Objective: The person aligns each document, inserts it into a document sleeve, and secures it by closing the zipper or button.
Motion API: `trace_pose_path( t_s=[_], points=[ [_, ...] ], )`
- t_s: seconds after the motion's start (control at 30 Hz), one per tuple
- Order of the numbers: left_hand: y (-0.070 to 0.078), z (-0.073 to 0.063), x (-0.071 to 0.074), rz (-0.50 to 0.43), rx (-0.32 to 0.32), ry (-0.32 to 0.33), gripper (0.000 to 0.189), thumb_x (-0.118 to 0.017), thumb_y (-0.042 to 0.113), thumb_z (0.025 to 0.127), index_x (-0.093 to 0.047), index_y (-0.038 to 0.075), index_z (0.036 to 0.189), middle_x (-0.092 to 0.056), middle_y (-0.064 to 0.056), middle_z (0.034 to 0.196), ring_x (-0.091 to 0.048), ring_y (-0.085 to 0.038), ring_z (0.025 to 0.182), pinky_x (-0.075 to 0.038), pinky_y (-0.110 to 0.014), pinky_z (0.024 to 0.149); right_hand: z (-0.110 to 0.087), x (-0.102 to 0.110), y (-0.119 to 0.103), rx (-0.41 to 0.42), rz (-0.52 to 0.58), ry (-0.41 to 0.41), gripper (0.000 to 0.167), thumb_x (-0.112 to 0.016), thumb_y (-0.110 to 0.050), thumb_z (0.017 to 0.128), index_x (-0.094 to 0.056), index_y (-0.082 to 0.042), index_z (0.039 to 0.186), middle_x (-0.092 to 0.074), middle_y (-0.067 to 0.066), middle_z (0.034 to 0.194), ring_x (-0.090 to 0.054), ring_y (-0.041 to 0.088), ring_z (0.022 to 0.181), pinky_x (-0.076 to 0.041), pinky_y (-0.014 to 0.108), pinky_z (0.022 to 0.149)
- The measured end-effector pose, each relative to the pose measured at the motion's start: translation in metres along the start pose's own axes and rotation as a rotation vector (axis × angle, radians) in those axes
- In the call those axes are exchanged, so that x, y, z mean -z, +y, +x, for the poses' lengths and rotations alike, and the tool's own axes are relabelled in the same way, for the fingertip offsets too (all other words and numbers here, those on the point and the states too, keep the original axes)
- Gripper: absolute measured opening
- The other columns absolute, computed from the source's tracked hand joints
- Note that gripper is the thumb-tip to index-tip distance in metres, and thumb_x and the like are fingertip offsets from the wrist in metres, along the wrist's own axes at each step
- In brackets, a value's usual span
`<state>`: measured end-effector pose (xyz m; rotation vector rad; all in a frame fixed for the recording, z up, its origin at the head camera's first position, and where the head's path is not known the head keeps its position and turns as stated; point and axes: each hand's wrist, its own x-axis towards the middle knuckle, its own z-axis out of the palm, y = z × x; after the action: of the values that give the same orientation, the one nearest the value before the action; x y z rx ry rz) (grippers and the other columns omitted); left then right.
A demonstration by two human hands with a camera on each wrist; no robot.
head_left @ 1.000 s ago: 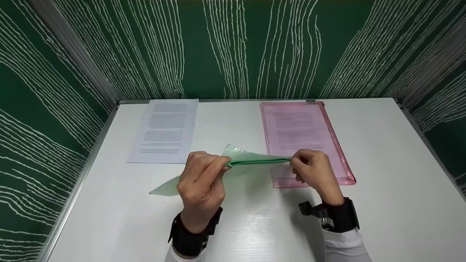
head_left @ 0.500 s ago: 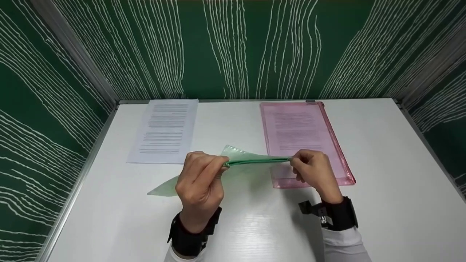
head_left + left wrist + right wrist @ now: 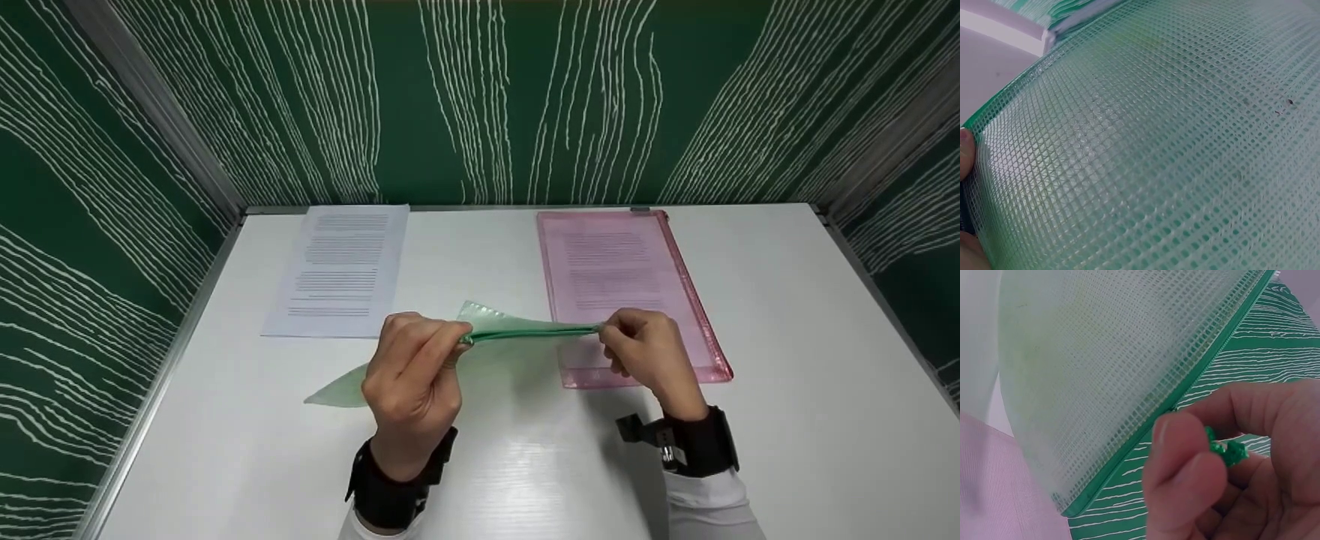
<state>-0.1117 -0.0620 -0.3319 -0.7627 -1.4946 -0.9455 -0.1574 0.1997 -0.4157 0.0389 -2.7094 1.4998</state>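
Observation:
A translucent green mesh zip pouch point(image 3: 517, 349) hangs between both hands above the table, its dark green zip edge uppermost and stretched nearly level. My left hand point(image 3: 416, 371) pinches the left part of that edge between thumb and fingers. In the left wrist view the pouch's mesh point(image 3: 1145, 140) fills most of the picture, with fingertips point(image 3: 965, 154) at its left border. My right hand point(image 3: 645, 349) pinches at the right part of the zip. Seen from the right wrist, a small shiny green piece point(image 3: 1233, 453) sticks out between thumb and curled fingers, beside the zip point(image 3: 1134, 439).
A printed white sheet point(image 3: 337, 274) lies at the back left of the white table point(image 3: 225, 450). At the right, a pink zip pouch point(image 3: 615, 255) with printed paper inside lies partly beneath the right hand. Green walls with white lines point(image 3: 465, 97) enclose the back and sides.

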Motion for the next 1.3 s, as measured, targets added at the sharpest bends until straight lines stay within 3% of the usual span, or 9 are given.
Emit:
trace_pose_path(
  t_s=[0.33, 0.63, 0.9, 1.3],
  points=[
    [-0.001, 0.0, 0.001, -0.001, 0.014, 0.018, 0.009, -0.066, 0.006, 0.081, -0.068, -0.003, 0.08, -0.06, -0.008, 0.069, -0.05, -0.018, 0.063, -0.042, -0.027, 0.062, 0.003, 0.002, 0.006, -0.059, -0.007, 0.018, 0.018, -0.052, -0.007, 0.084, -0.06, -0.004, 0.068, -0.059, 0.015, 0.061, -0.055, 0.019, 0.045, -0.046, 0.028, 0.042],
    [0.0, -0.001, 0.001, -0.003, 0.003, 0.03, 0.01, -0.065, 0.006, 0.081, -0.068, -0.003, 0.079, -0.06, -0.008, 0.068, -0.05, -0.018, 0.062, -0.043, -0.027, 0.061, 0.003, 0.003, 0.007, -0.04, -0.003, 0.018, 0.018, -0.052, -0.006, 0.084, -0.06, -0.004, 0.067, -0.058, 0.014, 0.06, -0.056, 0.022, 0.046, -0.046, 0.028, 0.043],
    [0.001, -0.001, 0.002, 0.002, 0.006, 0.038, 0.01, -0.066, 0.006, 0.081, -0.068, -0.003, 0.078, -0.06, -0.008, 0.068, -0.05, -0.018, 0.061, -0.043, -0.027, 0.061, 0.005, 0.003, 0.01, -0.064, 0.006, 0.028, 0.017, -0.053, -0.006, 0.083, -0.06, -0.003, 0.068, -0.057, 0.011, 0.058, -0.053, 0.014, 0.043, -0.047, 0.028, 0.043],
    [0.002, 0.001, 0.002, 0.0, 0.015, 0.04, 0.011, -0.066, 0.006, 0.081, -0.068, -0.003, 0.077, -0.06, -0.008, 0.068, -0.05, -0.018, 0.061, -0.043, -0.026, 0.06, 0.005, 0.007, 0.01, -0.061, -0.022, 0.016, 0.017, -0.052, -0.006, 0.084, -0.061, -0.003, 0.07, -0.057, 0.012, 0.059, -0.053, 0.015, 0.044, -0.046, 0.028, 0.043]
  ],
)
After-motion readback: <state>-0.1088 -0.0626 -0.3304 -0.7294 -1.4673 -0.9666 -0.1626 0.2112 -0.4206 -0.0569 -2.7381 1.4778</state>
